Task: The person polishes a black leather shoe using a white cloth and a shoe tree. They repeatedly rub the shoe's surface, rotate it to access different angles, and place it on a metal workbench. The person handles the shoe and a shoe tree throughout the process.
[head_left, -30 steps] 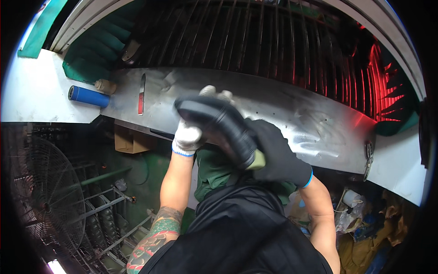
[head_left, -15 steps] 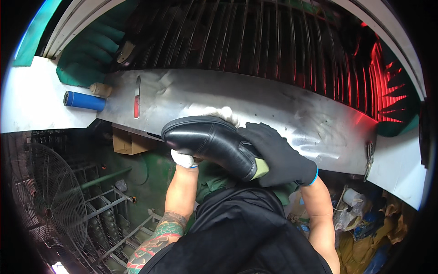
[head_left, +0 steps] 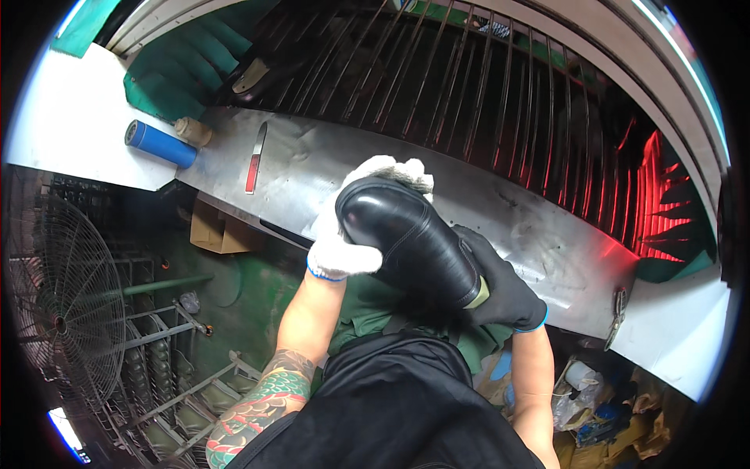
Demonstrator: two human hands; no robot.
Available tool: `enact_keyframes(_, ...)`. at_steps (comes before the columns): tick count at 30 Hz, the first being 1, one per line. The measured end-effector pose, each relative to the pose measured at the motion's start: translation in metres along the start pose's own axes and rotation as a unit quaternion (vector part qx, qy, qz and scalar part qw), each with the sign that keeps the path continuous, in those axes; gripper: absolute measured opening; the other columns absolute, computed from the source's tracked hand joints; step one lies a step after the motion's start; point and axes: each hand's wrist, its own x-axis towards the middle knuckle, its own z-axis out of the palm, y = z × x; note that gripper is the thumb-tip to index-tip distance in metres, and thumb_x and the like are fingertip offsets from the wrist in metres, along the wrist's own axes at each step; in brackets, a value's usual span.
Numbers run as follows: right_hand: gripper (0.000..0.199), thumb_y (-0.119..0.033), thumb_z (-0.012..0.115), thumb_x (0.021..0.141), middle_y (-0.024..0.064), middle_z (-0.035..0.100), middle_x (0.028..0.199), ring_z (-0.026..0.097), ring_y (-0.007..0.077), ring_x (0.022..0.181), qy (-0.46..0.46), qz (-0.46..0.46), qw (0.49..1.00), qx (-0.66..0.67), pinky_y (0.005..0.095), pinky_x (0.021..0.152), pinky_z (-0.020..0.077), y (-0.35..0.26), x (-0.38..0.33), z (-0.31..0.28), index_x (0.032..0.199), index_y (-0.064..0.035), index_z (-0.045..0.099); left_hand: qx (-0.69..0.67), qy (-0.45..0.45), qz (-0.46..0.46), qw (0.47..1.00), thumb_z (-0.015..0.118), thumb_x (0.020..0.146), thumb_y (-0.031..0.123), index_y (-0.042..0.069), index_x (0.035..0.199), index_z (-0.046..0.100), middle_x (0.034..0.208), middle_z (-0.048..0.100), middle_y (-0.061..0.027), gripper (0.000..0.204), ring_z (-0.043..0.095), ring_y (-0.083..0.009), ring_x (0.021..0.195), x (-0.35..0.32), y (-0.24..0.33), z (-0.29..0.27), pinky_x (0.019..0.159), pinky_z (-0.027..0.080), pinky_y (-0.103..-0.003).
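While your forearms (head_left: 308, 316) reach forward from your body, your white-gloved left hand (head_left: 334, 233) curls around the toe of a black shoe (head_left: 414, 242), fingers over its far side and thumb pressed along the near side. Your dark-gloved right hand (head_left: 508, 288) wraps the heel end, next to a pale green piece (head_left: 481, 291); its thumb is hard to make out. Closed on the shoe from both ends, your hands hold it between them at a slant, toe pointing forward and left, at the near side of a metal shelf (head_left: 473, 205). Beyond your left hand, off to its left, lie a red-handled knife (head_left: 256, 160) and, farther out, a blue tube (head_left: 160, 144). To the right of your right hand, well apart, rest pliers (head_left: 616, 319).
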Motion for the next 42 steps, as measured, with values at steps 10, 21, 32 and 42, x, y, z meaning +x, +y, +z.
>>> enact_keyframes(10,0.113,-0.026,0.090,0.072,0.0161,0.050,0.156,0.049,0.0287,0.145,0.026,0.062,0.950,0.305,0.0421,0.121,0.0377,0.006,-0.005,0.036,0.163,-0.0009,0.028,0.067,0.202,-0.004,0.977,0.067,0.099,0.031,-0.003,0.138,0.055,0.134,0.064,-0.0213,0.053,0.065,-0.0348,0.122,0.025,-0.008,0.005,0.107,0.055,-0.048)
enact_keyframes(21,0.093,-0.026,0.082,0.079,0.0152,0.060,0.145,0.062,0.0276,0.132,0.050,0.174,0.821,0.541,0.0412,0.113,0.0496,0.016,-0.008,0.105,0.157,0.0011,0.039,0.489,0.279,0.037,0.825,0.061,0.105,0.018,0.000,0.122,0.066,0.119,0.071,-0.0089,0.026,0.067,-0.0196,0.109,-0.088,-0.050,-0.043,0.100,0.053,-0.034)
enact_keyframes(32,0.087,-0.019,0.078,0.081,0.0127,0.061,0.144,0.061,0.0253,0.132,0.024,0.188,0.861,0.472,0.0401,0.113,0.0488,0.011,-0.006,0.087,0.157,-0.0006,0.040,0.695,0.063,0.062,0.713,0.062,0.101,0.017,0.001,0.096,0.064,0.078,0.059,-0.0091,0.017,0.056,-0.0195,0.074,-0.043,-0.011,-0.074,0.070,0.045,-0.036)
enact_keyframes(42,0.108,-0.024,0.087,0.071,0.0132,0.057,0.150,0.057,0.0264,0.138,0.038,0.141,0.912,0.383,0.0407,0.117,0.0457,-0.008,0.031,0.021,0.161,-0.0028,0.034,0.654,0.195,-0.081,0.727,0.069,0.096,0.017,0.004,0.087,0.072,0.077,0.071,-0.0117,0.016,0.068,-0.0228,0.068,-0.027,0.025,-0.066,0.066,0.052,-0.034)
